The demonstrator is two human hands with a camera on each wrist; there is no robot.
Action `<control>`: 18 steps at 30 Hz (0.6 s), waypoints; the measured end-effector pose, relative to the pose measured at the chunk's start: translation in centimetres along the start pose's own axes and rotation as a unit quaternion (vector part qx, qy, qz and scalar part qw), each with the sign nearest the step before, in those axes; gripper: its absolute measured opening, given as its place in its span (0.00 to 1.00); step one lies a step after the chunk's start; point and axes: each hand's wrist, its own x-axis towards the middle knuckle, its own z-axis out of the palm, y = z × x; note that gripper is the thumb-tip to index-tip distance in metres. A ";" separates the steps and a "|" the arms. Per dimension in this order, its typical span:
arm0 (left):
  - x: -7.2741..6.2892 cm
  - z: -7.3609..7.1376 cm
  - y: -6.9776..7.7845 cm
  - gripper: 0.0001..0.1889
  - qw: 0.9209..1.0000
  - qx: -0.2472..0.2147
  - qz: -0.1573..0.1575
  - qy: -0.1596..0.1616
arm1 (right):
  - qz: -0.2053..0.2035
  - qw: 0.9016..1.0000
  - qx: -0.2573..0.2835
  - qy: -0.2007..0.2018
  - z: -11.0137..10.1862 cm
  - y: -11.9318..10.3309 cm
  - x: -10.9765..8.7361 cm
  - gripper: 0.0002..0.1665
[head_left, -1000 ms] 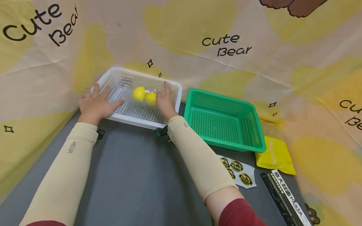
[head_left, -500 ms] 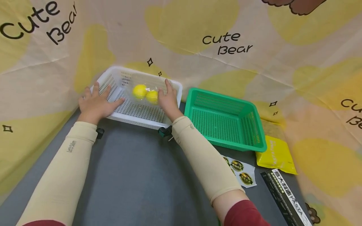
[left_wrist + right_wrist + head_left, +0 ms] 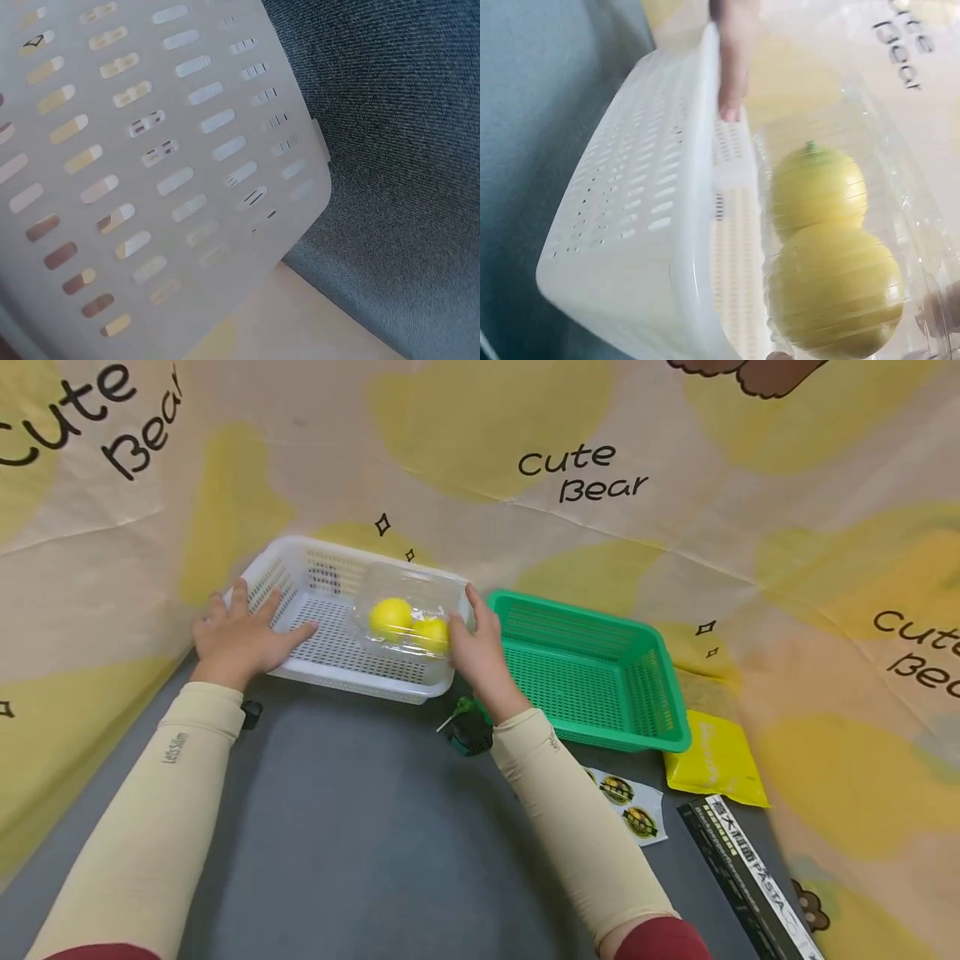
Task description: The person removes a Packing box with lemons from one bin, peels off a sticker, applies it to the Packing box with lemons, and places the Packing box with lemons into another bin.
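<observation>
My right hand [image 3: 486,653] grips the right end of a clear plastic box [image 3: 408,582], thumb on the near side and fingers at the back. Two yellow lemons [image 3: 836,281] lie inside it. The box is held tilted over the right end of a white perforated basket [image 3: 348,687]. Spread over that basket's left rim is my left hand [image 3: 243,645], its fingers straight and the thumb reaching over the inside. Up close, the left wrist view is filled by the slotted basket wall [image 3: 169,180].
A green basket [image 3: 592,739] stands right of the white one. Beyond it lie a yellow packet [image 3: 716,764], a sticker sheet [image 3: 641,818] and a black pasta box [image 3: 750,881]. A printed cloth [image 3: 585,543] rises behind the grey table [image 3: 360,827].
My right hand has lifted the clear box with the lemons up and to the right, toward the white basket's right rim. The left hand stays on the basket.
</observation>
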 end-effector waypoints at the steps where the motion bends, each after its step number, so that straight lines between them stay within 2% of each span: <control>1: 0.0 0.0 0.0 0.58 1.000 0.000 0.000 0.001 | -0.005 1.000 -0.006 0.003 -0.6 0.2 -0.6 0.35; 6: 0.0 0.1 0.0 0.58 1.000 -0.004 0.002 -0.003 | -0.020 1.000 -0.016 0.008 -3.2 1.3 -3.6 0.36; 11: -0.1 0.0 0.0 0.59 1.000 -0.002 0.002 -0.007 | 0.002 1.000 0.013 0.008 -5.5 3.1 -6.7 0.35; 18: -0.2 -0.2 0.1 0.58 1.000 0.003 0.002 -0.009 | -0.017 0.999 0.032 0.013 -7.3 4.6 -12.1 0.37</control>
